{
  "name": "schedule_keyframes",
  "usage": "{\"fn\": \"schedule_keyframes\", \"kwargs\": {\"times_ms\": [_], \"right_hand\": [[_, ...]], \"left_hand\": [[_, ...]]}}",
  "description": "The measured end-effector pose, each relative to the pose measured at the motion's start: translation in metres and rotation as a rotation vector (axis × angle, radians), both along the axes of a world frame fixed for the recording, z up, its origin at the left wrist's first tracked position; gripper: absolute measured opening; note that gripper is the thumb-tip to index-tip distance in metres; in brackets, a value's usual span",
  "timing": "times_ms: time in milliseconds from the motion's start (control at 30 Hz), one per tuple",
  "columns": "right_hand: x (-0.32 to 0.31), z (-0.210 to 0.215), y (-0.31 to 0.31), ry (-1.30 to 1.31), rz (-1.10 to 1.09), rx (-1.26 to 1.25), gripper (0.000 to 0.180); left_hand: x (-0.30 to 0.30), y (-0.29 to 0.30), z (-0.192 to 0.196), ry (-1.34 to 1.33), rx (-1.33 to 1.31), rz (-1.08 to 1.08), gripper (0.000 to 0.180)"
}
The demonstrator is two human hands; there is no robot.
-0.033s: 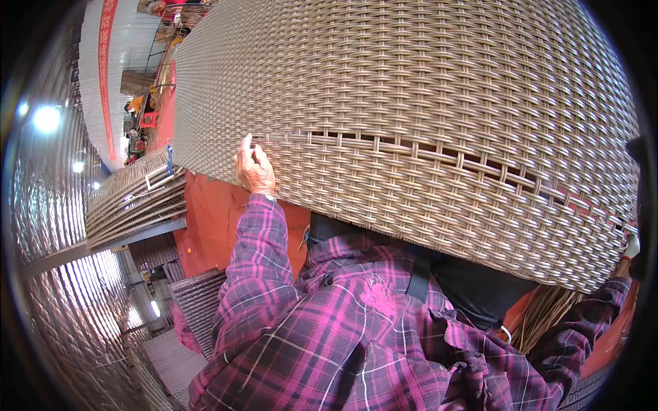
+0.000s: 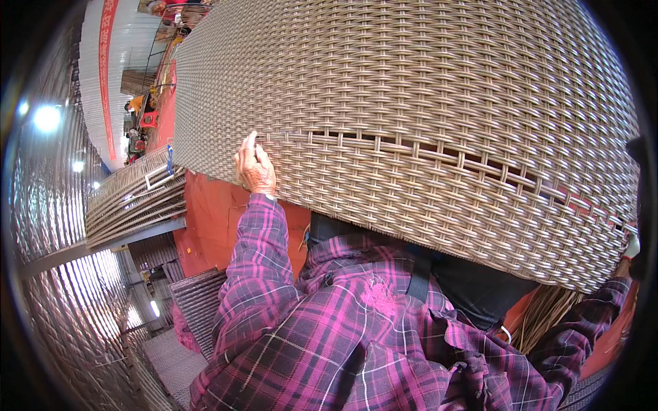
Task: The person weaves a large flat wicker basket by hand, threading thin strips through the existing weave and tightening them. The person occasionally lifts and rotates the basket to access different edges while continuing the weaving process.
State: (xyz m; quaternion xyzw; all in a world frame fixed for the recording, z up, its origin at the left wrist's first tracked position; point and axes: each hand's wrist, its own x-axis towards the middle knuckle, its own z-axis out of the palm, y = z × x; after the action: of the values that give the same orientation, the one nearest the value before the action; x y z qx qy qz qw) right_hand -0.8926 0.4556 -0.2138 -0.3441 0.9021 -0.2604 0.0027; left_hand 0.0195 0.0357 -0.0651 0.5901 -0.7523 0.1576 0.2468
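Counted one left hand (image 2: 256,168) and one right hand (image 2: 632,246), two altogether, plus two plaid sleeves (image 2: 259,229). Large woven panel (image 2: 411,75): one was present, and one long slit (image 2: 425,146) ran through it. Noted one red banner (image 2: 105,68), one red stool (image 2: 149,120), one person in orange (image 2: 136,104). Round lights (image 2: 47,118) numbered three; glowing tube (image 2: 155,308), one. Loose strands made one bundle (image 2: 546,316) (single strands were too tangled to count).

Far L of the hands (image 2: 256,168), a red banner (image 2: 105,75) is hanging along a pale wall (image 2: 133,41); bright lamps (image 2: 47,119) are glowing further L. Up-L in bkgd, a co-worker in orange (image 2: 137,104) is showing nr a red stool (image 2: 149,120). Closer, stacked panels (image 2: 140,198) are lying w/ a blue tie (image 2: 169,159); down-L, a tube light (image 2: 155,308) is shining.
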Motion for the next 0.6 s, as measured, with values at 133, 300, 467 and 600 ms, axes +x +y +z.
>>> {"fn": "schedule_keyframes", "kwargs": {"times_ms": [133, 300, 467, 600], "right_hand": [[-0.016, 0.004, -0.004, 0.027, 0.043, -0.043, 0.037], [-0.025, 0.029, -0.014, 0.131, 0.123, -0.133, 0.037], [0.083, 0.096, -0.049, 0.768, 0.018, 0.042, 0.039], [0.26, 0.145, -0.141, 0.377, 0.083, -0.47, 0.045]], "left_hand": [[-0.005, -0.001, 0.005, -0.14, 0.061, -0.041, 0.038], [-0.01, 0.001, 0.004, -0.011, -0.003, -0.095, 0.029], [-0.015, 0.002, 0.006, -0.034, -0.014, -0.12, 0.019], [-0.018, 0.0, 0.006, 0.066, 0.008, -0.221, 0.018]]}}
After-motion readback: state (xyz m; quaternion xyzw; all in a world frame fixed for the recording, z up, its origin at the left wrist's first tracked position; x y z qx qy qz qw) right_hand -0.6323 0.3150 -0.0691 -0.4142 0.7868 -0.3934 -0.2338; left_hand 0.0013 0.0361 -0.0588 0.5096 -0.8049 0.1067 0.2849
